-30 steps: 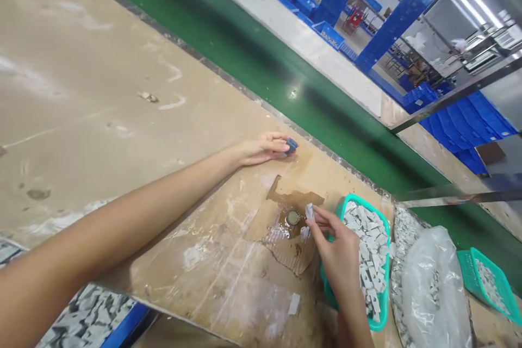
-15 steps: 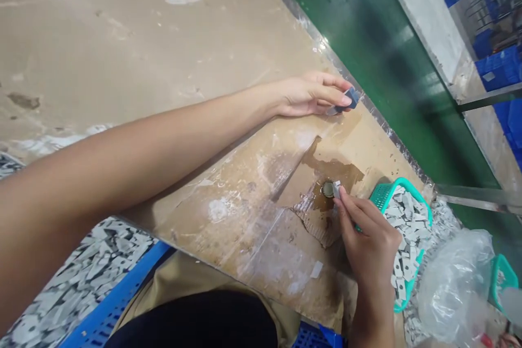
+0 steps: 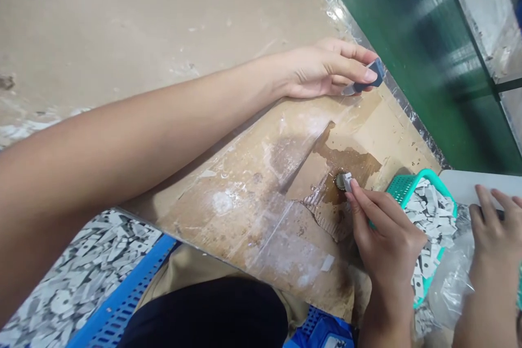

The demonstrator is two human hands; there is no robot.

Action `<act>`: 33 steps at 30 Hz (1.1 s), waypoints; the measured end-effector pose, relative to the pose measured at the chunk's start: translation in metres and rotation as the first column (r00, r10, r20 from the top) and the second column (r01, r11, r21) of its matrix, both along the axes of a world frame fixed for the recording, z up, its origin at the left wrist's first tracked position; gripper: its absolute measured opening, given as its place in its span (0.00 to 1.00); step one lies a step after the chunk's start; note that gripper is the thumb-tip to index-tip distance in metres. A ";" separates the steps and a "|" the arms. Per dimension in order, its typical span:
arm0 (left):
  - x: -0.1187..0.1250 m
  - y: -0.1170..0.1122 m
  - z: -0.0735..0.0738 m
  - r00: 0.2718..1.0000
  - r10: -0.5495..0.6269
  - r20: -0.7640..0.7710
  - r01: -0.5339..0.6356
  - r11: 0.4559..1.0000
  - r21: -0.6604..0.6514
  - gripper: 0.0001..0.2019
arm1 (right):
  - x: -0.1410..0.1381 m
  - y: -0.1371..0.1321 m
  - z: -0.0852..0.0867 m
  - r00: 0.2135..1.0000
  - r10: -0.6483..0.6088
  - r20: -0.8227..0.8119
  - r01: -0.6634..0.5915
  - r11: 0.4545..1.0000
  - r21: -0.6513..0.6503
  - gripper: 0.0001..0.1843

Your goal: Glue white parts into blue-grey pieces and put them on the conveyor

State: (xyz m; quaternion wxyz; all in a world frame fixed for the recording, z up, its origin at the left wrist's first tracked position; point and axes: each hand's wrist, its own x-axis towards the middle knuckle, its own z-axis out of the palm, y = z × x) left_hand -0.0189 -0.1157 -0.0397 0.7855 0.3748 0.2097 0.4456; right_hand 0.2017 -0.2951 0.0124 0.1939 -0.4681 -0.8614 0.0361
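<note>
One small dark-blue block [image 3: 374, 75] is held by the left hand [image 3: 326, 70], whose thumb and fingers are closed around it, near the far edge of the worktable [image 3: 196, 196]. Beside the thumb, a pale pointed end [image 3: 349, 89] comes out below the block; I cannot tell if both are one object. The left forearm lies across the table, and the back edge is bordered by a green surface [image 3: 420, 60]. The right hand [image 3: 387, 236] pinches a small grey-white piece [image 3: 347, 180] between the thumb and the index finger. This piece is at the side of a round disc [image 3: 339, 181], but whether they touch is not clear to me. The disc sits in a wet brown patch [image 3: 362, 161] on the table, and nearer to the person lies a thin white strip [image 3: 327, 262]. Just beyond the right hand stands a green basket [image 3: 439, 182], filled with grey-white parts [image 3: 428, 217]. Farther right, another person's hand [image 3: 495, 220] is above a clear plastic bag [image 3: 451, 283]. At the lower left, a blue crate [image 3: 122, 296] contains many similar parts [image 3: 81, 266].
</note>
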 end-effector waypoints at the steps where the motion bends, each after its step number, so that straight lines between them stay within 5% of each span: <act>1: 0.000 -0.001 0.002 1.000 0.004 0.005 -0.004 1.000 -0.010 0.09 | 0.000 0.000 0.000 1.000 -0.002 0.000 0.002 1.000 -0.004 0.18; 9: 0.003 -0.006 0.011 0.998 0.056 0.017 -0.054 0.994 -0.092 0.08 | -0.001 0.000 0.001 1.000 -0.012 0.002 0.012 1.000 -0.020 0.15; 18: 0.000 -0.005 0.008 0.996 0.023 -0.082 -0.024 1.000 -0.003 0.09 | -0.001 -0.001 0.002 1.000 -0.003 0.021 0.004 1.000 -0.027 0.15; 33: 0.003 -0.009 0.015 0.998 0.067 -0.008 -0.067 0.995 -0.079 0.08 | -0.003 0.001 0.001 1.000 0.014 0.010 -0.014 1.000 -0.015 0.11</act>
